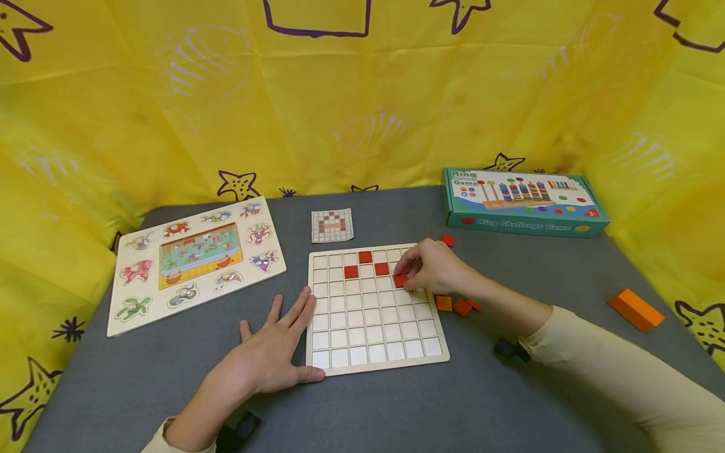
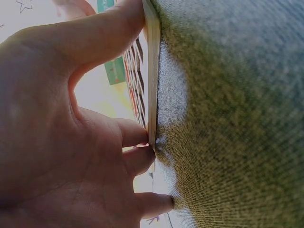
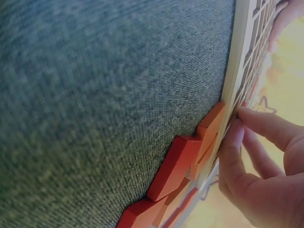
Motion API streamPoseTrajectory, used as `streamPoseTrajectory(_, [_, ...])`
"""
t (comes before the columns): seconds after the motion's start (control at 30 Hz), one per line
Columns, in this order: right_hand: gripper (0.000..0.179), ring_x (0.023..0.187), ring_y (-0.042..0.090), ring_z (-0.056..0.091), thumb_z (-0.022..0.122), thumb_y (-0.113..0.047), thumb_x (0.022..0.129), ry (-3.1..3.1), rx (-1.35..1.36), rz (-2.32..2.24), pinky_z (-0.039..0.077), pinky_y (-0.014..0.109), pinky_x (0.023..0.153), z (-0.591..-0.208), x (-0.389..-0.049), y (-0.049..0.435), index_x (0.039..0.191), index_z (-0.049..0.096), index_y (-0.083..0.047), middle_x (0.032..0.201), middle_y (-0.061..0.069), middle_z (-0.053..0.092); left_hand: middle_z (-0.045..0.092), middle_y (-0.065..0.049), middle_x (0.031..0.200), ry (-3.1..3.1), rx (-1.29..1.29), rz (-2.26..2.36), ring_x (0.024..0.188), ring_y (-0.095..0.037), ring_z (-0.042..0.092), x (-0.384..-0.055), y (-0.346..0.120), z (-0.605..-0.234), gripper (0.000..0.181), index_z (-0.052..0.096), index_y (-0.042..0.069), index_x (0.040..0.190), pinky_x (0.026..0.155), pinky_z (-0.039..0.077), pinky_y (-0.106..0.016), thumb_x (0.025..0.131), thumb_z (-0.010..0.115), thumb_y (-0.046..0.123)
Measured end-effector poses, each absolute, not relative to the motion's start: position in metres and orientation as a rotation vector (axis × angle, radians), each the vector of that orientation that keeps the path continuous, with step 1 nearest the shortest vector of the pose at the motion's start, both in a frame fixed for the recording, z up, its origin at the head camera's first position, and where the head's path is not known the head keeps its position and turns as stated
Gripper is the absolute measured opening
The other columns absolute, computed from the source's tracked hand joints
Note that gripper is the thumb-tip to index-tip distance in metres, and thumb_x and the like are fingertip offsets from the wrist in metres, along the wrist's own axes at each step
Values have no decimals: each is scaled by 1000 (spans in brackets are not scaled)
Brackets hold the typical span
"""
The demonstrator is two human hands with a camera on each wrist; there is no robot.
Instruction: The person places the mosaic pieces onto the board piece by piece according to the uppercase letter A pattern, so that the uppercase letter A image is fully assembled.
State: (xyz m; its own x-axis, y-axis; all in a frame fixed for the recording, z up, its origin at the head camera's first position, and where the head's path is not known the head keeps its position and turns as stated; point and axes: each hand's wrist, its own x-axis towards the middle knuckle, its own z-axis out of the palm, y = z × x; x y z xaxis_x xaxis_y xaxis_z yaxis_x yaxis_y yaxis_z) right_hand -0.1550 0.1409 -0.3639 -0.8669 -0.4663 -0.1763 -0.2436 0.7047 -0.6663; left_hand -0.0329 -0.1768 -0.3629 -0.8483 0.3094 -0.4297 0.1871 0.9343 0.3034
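Note:
A wooden grid board [image 1: 378,367] lies on the table with three red square tiles [image 1: 351,272] set in its far cells. My right hand [image 1: 436,265] pinches another red tile [image 1: 401,280] at a cell near the board's right side. Spread along the left edge is my left hand [image 1: 269,352], its thumb at the near corner and fingertips against the rim; the left wrist view shows the thumb and fingers [image 2: 140,160] touching the board's side. Beyond the board lies a small pattern card [image 1: 331,225]. Loose red tiles [image 3: 175,166] and an orange tile [image 1: 444,303] lie by the right edge.
A sea-animal puzzle board [image 1: 195,264] lies to the left. The Ring Challenge Game box [image 1: 523,204] stands at the back right, with a red tile [image 1: 448,240] in front of it. An orange block [image 1: 635,309] sits far right. Yellow cloth walls surround the grey table.

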Motion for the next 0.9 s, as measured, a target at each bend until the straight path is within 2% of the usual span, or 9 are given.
streamPoseTrajectory(0.9, [23, 77, 15, 65, 90, -4, 76, 2535, -529, -967, 57, 30, 72, -364, -157, 139, 95, 82, -13, 83, -1, 74, -8, 9, 176, 2604, 350, 332, 160, -48, 0, -33, -177, -363, 127, 5, 23, 170, 97, 7, -95, 78, 77, 73])
